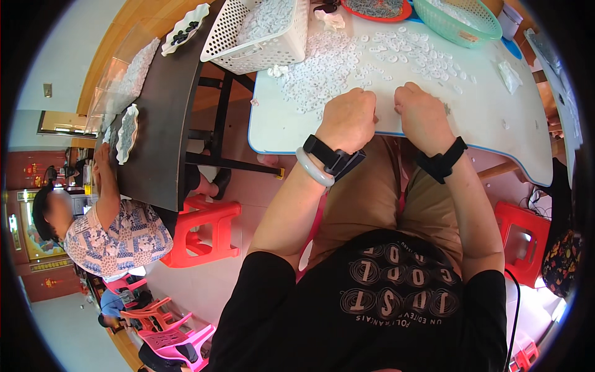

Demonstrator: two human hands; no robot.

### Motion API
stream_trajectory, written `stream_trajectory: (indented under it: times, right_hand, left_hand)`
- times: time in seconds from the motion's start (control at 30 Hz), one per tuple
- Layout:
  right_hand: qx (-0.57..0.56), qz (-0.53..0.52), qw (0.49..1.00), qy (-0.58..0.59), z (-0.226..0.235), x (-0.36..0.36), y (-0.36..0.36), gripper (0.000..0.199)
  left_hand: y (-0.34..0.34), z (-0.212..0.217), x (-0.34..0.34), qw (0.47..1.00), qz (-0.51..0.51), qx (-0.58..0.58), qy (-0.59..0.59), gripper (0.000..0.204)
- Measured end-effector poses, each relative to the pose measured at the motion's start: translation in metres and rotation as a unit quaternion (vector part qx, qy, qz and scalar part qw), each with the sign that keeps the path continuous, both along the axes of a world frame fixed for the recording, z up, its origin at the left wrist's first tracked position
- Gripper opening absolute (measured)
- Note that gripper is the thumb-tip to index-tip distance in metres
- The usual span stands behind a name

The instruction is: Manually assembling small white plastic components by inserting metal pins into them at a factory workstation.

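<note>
My left hand (349, 118) is closed in a fist over the near edge of the white table (496, 115). Beside it, a small gap to the right, my right hand (424, 116) is also curled into a fist. Nothing sticks out of either one. Just beyond my left hand lies a dense spread of small white plastic pieces (319, 68). Looser oval white pieces with holes (427, 56) are scattered farther out, beyond my right hand. Both wrists wear black straps, and a pale bangle (315, 167) circles the left one.
A white perforated basket (266, 61), a red tray (387, 20) and a green basket (474, 40) line the far side. Crumpled plastic (509, 77) lies right. Leftward, a person (114, 229) sits at a dark table (155, 130); red stools (204, 232) stand nearby.
</note>
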State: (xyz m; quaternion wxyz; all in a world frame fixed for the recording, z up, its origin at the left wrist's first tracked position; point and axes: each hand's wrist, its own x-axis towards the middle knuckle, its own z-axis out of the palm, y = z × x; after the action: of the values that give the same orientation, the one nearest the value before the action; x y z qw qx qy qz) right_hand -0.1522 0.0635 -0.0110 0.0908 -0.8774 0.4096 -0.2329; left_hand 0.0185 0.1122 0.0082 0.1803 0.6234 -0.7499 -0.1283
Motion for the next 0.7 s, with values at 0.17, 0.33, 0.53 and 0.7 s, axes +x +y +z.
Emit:
stream_trajectory:
  times: [0.17,0.33,0.53,0.7]
  right_hand:
    - [-0.035,0.006,0.999,-0.002,0.000,-0.003,0.003,0.009]
    - [-0.001,-0.005,0.995,-0.099,0.011,-0.007,0.003,0.006]
    - [0.161,0.020,0.951,-0.265,0.016,-0.010,0.010,0.003]
    - [0.361,0.015,0.851,-0.381,0.021,-0.012,0.019,0.008]
  left_hand:
    - [-0.003,-0.001,-0.001,0.998,0.007,-0.045,0.030,0.010]
    - [-0.005,0.002,-0.004,0.986,0.017,-0.098,0.130,0.011]
    - [-0.003,0.008,-0.014,0.957,-0.038,-0.128,0.257,0.015]
    - [0.002,0.010,-0.022,0.942,-0.046,-0.127,0.307,0.015]
